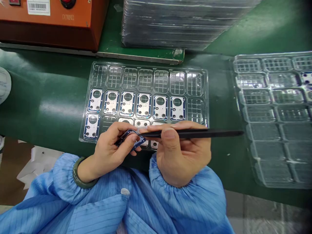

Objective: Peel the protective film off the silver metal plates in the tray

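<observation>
My left hand (117, 146) pinches a small plate with a blue border (139, 143) between thumb and fingers. Black tweezers (192, 133) are gripped in my right hand (180, 149), with their tips at the plate's upper edge. Whether the tips pinch anything there I cannot tell. Just beyond both hands lies a clear plastic tray (208, 94). Its middle row holds several silver plates (128, 105) with blue borders, each with one large round hole and smaller ones. Another such plate (92, 128) sits at the front left; my hands partly cover others in that row.
A second clear tray (265, 130) lies at the right, with blue-edged pieces at its far side. Behind stand a tall stack of trays (165, 24) and an orange machine (48, 29) with a knob. A white round object (4, 85) is at the left edge.
</observation>
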{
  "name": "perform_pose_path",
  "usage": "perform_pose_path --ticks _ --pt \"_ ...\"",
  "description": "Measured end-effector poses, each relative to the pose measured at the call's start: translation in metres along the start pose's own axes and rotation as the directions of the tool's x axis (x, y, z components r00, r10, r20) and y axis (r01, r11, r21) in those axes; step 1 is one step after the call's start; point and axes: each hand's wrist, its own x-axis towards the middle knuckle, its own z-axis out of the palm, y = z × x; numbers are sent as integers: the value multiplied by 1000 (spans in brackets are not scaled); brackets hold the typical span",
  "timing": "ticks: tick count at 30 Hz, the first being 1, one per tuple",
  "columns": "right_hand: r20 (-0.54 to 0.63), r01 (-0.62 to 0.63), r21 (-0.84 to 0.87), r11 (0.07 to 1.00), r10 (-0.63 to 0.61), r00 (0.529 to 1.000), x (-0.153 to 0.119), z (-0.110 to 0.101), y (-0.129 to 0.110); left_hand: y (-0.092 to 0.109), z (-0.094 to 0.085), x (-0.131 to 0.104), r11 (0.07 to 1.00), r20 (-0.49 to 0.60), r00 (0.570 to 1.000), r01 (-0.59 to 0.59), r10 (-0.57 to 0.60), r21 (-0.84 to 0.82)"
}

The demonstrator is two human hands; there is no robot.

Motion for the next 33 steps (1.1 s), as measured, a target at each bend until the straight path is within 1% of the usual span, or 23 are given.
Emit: perform_pose_path --ticks 5,12,20,26,33 --pt "-6 -23 75 997 24 1000 2 0 0 2 1 1 999 -2 1000 26 -26 -22" --pt "-4 -20 95 995 21 1000 4 -1 2 2 0 1 999 4 999 42 -42 -32" --pt "-25 67 96 993 -65 998 2 2 3 1 0 1 1000 8 1000 21 -21 -8" --pt "18 101 88 991 -102 995 1 2 3 0 0 0 1000 -1 1000 10 -10 9" --pt "27 128 70 989 -130 991 0 3 3 -1 0 0 1000 -4 1000 10 -10 29"
